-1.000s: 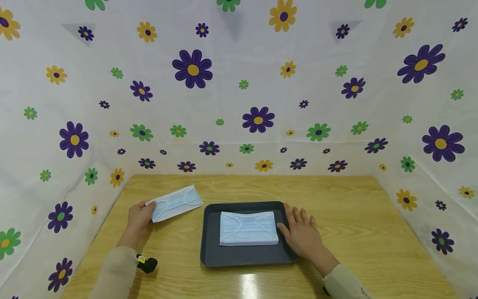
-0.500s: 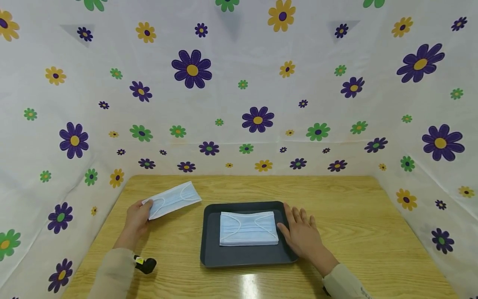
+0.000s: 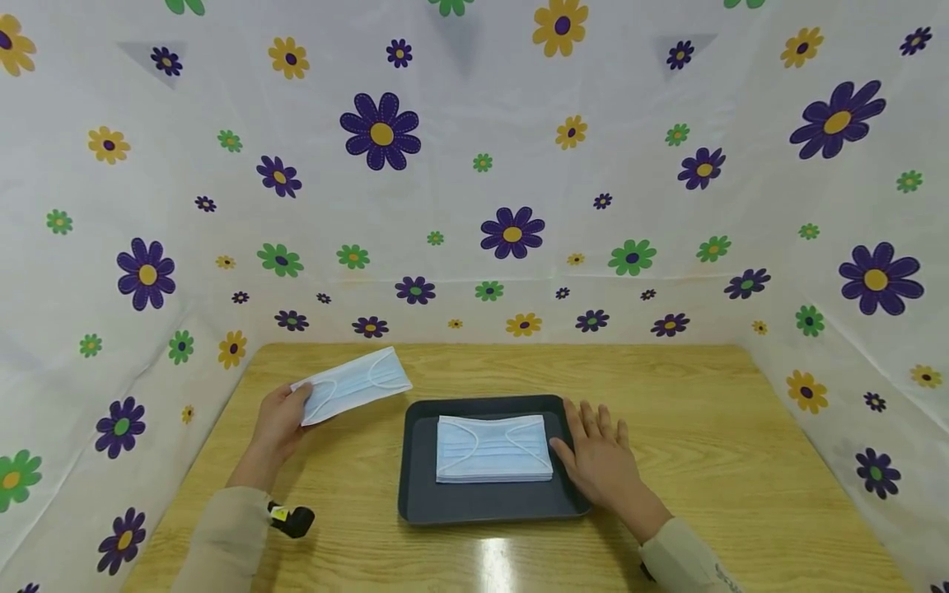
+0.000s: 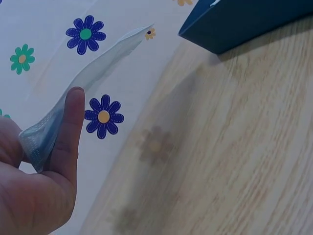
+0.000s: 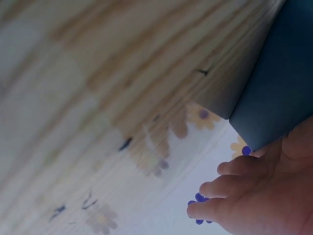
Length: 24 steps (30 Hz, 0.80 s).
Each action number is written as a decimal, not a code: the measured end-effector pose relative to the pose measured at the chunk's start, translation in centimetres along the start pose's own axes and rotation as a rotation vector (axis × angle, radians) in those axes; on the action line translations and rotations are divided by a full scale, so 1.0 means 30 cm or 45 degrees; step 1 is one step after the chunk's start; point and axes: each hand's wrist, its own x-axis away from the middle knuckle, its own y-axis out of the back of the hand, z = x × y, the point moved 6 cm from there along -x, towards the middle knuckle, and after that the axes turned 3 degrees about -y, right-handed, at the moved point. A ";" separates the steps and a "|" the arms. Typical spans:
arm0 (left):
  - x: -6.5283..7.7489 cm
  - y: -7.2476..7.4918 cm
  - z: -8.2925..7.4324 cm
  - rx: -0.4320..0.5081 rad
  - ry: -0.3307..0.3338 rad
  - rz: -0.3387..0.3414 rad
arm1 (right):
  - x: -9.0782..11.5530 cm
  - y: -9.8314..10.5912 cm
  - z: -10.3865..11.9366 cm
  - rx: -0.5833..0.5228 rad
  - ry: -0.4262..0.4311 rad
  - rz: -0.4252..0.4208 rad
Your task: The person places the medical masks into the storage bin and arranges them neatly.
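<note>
A light-blue face mask (image 3: 356,385) with white ear loops is pinched at its left end by my left hand (image 3: 280,420), thumb on top. The left wrist view shows that mask (image 4: 93,73) edge-on, raised off the table, its far end free. My right hand (image 3: 604,465) rests against the right rim of a dark grey tray (image 3: 493,506), fingers straight and spread. In the right wrist view, that hand (image 5: 259,191) touches the tray's outer wall (image 5: 279,83). A stack of face masks (image 3: 493,451) lies flat in the tray, right of the held one.
The tray stands on a wood-grain table (image 3: 712,436). A white flower-print cloth (image 3: 452,198) surrounds the table at the back and both sides. A black wrist camera (image 3: 295,521) sticks out from the left sleeve.
My left hand shifts slightly left, then back right and a little farther away, with the mask rising in it. My right hand and the tray stay in place.
</note>
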 end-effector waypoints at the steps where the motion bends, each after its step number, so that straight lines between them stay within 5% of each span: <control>1: 0.002 -0.004 -0.006 0.000 0.000 0.005 | -0.001 0.001 0.000 -0.002 0.002 -0.004; 13: 0.058 -0.087 -0.073 0.046 -0.065 0.074 | -0.005 -0.006 -0.005 -0.002 0.003 0.001; 24: 0.089 -0.185 -0.080 0.070 -0.105 0.188 | -0.005 -0.009 -0.003 -0.003 0.003 0.005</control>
